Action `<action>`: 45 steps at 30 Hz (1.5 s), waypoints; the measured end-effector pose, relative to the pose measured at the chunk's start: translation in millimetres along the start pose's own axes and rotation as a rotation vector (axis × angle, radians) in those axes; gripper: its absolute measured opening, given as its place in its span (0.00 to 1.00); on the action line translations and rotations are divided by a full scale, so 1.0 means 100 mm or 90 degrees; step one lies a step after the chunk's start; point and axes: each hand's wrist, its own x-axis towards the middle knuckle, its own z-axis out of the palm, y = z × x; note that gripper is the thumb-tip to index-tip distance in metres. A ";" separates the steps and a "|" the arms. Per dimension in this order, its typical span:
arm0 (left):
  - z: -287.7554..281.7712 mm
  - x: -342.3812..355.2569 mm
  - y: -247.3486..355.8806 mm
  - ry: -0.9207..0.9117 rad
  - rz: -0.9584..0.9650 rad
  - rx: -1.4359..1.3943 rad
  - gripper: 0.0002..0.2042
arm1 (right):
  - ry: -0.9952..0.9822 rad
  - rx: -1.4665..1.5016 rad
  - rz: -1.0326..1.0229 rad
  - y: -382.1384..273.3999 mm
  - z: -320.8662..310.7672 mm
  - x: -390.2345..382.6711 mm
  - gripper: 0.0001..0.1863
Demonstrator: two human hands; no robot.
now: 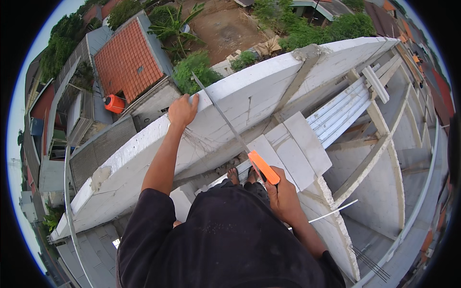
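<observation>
A hand saw (263,167) with an orange handle is in my right hand (284,196), whose fingers wrap round the grip. Its long grey blade slants up and to the left, across the top of a white block wall (259,77), and the tip sticks out past the far edge. Just left of the blade, my left hand (182,110) grips the top of the wall. Its fingers bend over the edge, and its thumb points up near the blade. Whether the teeth have cut into the block cannot be made out.
Pale blocks (307,149) are stacked below, right of my feet (234,175). Ribbed metal sheets (338,113) lie beyond them. Open bays between concrete walls (370,170) drop away at the right. Past the wall is a lower tiled roof (127,62). A thin white rod (333,211) juts near my right wrist.
</observation>
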 end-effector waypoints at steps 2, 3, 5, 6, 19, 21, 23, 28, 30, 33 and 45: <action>0.02 -0.02 -0.02 0.004 -0.006 -0.003 0.30 | -0.002 -0.013 0.001 -0.11 -0.07 -0.07 0.19; 0.02 -0.02 -0.04 0.004 -0.015 -0.002 0.30 | -0.018 -0.002 0.023 -0.23 -0.06 0.03 0.18; 0.02 -0.05 -0.07 -0.005 -0.035 0.003 0.31 | -0.047 0.005 0.038 -0.36 0.05 0.41 0.16; 0.00 -0.04 -0.06 -0.013 -0.040 0.007 0.31 | -0.054 0.000 0.031 -0.40 0.13 0.70 0.15; -0.01 -0.07 -0.05 0.007 -0.017 0.004 0.29 | -0.034 -0.024 0.006 -0.45 0.16 0.96 0.16; 0.01 -0.04 0.05 -0.007 -0.003 -0.011 0.29 | -0.031 -0.069 0.018 -0.49 0.29 1.23 0.17; -0.03 0.05 0.09 -0.001 -0.003 0.002 0.28 | -0.021 -0.097 -0.005 -0.45 0.40 1.57 0.17; -0.08 -0.04 0.00 -0.004 -0.026 0.000 0.27 | -0.012 0.031 -0.018 -0.40 0.09 0.52 0.18; -0.08 -0.03 0.04 -0.007 -0.018 0.014 0.28 | -0.021 0.014 0.011 -0.50 -0.04 0.35 0.17; -0.05 -0.04 -0.04 0.006 -0.025 0.010 0.28 | -0.052 -0.012 0.028 -0.43 0.18 0.76 0.18; 0.06 -0.01 -0.01 0.036 0.010 0.006 0.27 | 0.004 -0.023 0.004 -0.32 0.14 0.32 0.19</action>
